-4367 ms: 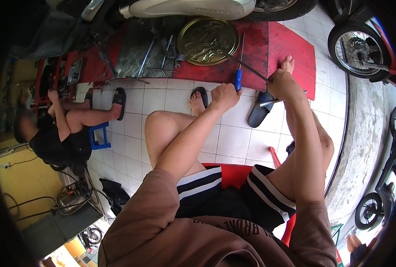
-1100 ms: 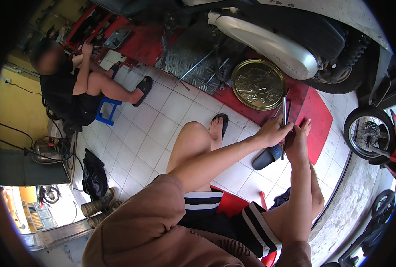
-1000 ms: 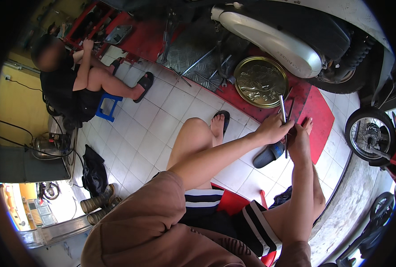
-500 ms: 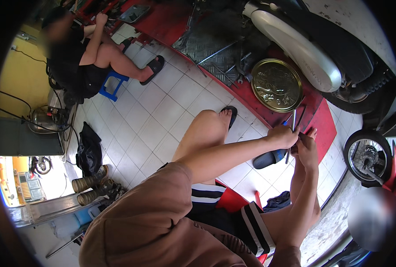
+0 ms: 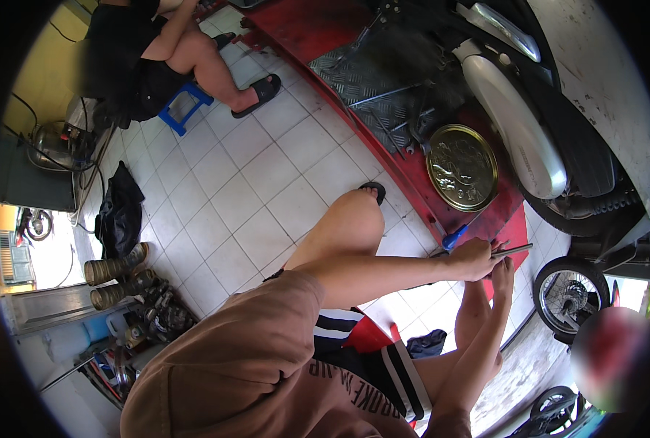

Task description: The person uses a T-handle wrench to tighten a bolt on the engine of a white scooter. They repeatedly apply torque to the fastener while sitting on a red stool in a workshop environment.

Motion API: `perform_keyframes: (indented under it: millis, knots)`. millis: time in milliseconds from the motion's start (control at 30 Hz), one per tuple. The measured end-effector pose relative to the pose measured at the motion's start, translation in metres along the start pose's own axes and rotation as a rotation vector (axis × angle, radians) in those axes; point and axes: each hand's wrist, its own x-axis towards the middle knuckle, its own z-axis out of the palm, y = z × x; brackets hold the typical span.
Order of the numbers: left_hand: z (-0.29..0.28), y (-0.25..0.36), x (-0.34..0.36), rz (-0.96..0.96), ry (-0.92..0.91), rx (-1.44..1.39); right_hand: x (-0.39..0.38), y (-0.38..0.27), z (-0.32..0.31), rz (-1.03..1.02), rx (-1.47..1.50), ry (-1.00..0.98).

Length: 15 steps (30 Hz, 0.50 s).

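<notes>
My left hand [image 5: 472, 260] is closed around a thin grey metal rod [image 5: 515, 250], which sticks out to the right past the fingers. Close beneath it, my right hand [image 5: 502, 279] has its fingers curled together near the rod. What it grips is hidden by the fingers. Just beyond my left hand, a screwdriver with a blue handle [image 5: 453, 238] lies at the edge of the red platform [image 5: 513, 219]. A round gold-coloured embossed tray [image 5: 462, 166] sits on that platform, with several wrenches [image 5: 415, 135] beside it.
A motorcycle with a silver side cover [image 5: 518, 131] stands on the platform. A detached wheel [image 5: 572, 296] is at the right. Another person sits on a blue stool [image 5: 185, 108] at the upper left. Cylinder-shaped parts [image 5: 117, 266] and a black cloth [image 5: 119, 212] lie left on the tiled floor.
The rod has swung from pointing away from me to pointing right. Both hands have moved slightly, and the blue screwdriver handle shows more fully. My view has shifted.
</notes>
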Motion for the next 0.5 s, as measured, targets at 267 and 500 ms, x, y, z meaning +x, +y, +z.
perform_keyframes:
  millis: [267, 500]
  knots:
    - [-0.023, 0.018, -0.010, 0.413, -0.169, 0.414, -0.023, -0.031, 0.044, 0.086, 1.338, -0.140]
    - [-0.040, 0.036, -0.023, 0.592, -0.054, 0.427, -0.027, 0.000, 0.037, 0.113, 1.476, -0.292]
